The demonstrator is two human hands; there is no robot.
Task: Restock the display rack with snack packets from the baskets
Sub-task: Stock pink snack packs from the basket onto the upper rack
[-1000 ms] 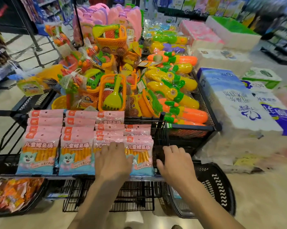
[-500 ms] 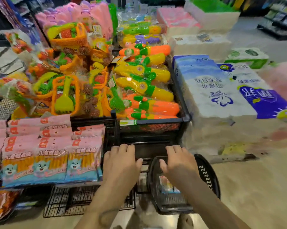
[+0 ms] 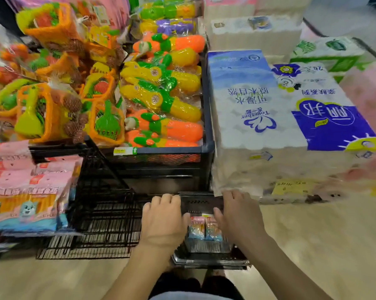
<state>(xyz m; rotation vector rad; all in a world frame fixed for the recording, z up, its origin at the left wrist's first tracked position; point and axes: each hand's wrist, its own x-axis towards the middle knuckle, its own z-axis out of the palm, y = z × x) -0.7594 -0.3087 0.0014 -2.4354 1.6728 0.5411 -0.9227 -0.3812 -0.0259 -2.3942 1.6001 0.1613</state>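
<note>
My left hand [image 3: 163,221] and right hand [image 3: 239,217] have dropped from the rack to the black basket [image 3: 208,262] on the floor. Each grip is loose and holds nothing. Snack packets [image 3: 204,228] lie between them, ready for lifting. Beyond, the wire display rack [image 3: 109,224] and its stocked packets [image 3: 29,204] now sit further left in view.

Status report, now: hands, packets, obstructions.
Left hand and right hand open, flanking pink-and-blue snack packets in black plastic basket. None gripped yet. Nothing covers them.
</note>
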